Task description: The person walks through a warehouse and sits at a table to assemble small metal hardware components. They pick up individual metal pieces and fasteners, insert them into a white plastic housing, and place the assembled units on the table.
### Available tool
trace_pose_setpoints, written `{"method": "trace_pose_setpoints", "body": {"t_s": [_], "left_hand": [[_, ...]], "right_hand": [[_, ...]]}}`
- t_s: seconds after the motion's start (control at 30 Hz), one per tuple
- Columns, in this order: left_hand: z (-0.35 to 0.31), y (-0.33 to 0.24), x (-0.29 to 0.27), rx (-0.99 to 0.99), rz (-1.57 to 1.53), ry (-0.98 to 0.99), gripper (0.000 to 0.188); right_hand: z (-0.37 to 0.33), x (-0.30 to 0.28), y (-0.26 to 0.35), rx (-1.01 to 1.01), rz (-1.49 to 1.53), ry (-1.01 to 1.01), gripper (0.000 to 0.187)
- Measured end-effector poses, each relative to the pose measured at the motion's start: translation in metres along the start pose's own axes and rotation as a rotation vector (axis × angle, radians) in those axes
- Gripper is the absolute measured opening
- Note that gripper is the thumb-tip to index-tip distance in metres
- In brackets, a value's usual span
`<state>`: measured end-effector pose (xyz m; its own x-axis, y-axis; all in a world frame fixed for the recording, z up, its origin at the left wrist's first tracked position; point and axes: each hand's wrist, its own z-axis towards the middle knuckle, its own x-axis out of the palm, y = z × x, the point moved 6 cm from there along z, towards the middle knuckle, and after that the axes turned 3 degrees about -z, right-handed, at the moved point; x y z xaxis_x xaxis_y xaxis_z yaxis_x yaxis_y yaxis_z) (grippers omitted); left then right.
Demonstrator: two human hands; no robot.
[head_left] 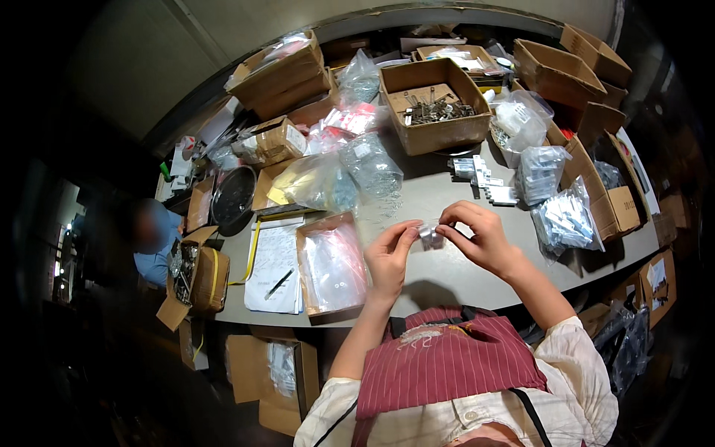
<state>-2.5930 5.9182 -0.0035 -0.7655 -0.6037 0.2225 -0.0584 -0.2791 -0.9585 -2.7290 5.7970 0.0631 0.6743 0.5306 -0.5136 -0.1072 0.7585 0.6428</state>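
Over the front middle of the table, a small clear plastic bag (430, 237) with grey metal-looking contents is held between both hands. My left hand (389, 257) pinches its left edge between thumb and fingers. On the other side, my right hand (480, 238) grips the bag's upper right edge with thumb and forefinger. What exactly lies inside the bag is too small to make out. Left of my left hand, a shallow cardboard box (303, 270) holds flat clear bags (339, 257). Beyond my hands lie scattered small screws (389, 211) and a group of grey metal pieces (477, 173).
A cardboard box (436, 140) of metal parts stands at the back. Filled clear bags (567, 221) lie at the right beside an open carton (617, 208). Papers with a pen (278, 284) are at the left. Another person (155, 246) is at the far left.
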Motion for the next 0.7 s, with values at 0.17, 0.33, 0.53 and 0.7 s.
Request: {"method": "trace_pose_setpoints", "body": {"t_s": [0.17, 0.33, 0.53, 0.7], "left_hand": [[-0.017, -0.009, -0.02, 0.082, -0.132, -0.145, 0.01], [-0.044, -0.053, -0.033, 0.431, 0.543, -0.197, 0.007], [-0.094, -0.073, -0.076, 0.605, 0.91, -0.336, 0.007], [-0.144, -0.091, -0.123, 0.415, 0.879, -0.57, 0.003]], "right_hand": [[-0.001, 0.019, 0.009, 0.004, 0.105, -0.01, 0.014], [0.005, 0.062, 0.038, -0.131, 0.037, 0.116, 0.028], [-0.002, 0.135, 0.07, -0.4, 0.068, 0.263, 0.03], [-0.007, 0.194, 0.111, -0.599, 0.171, 0.345, 0.031]]}}
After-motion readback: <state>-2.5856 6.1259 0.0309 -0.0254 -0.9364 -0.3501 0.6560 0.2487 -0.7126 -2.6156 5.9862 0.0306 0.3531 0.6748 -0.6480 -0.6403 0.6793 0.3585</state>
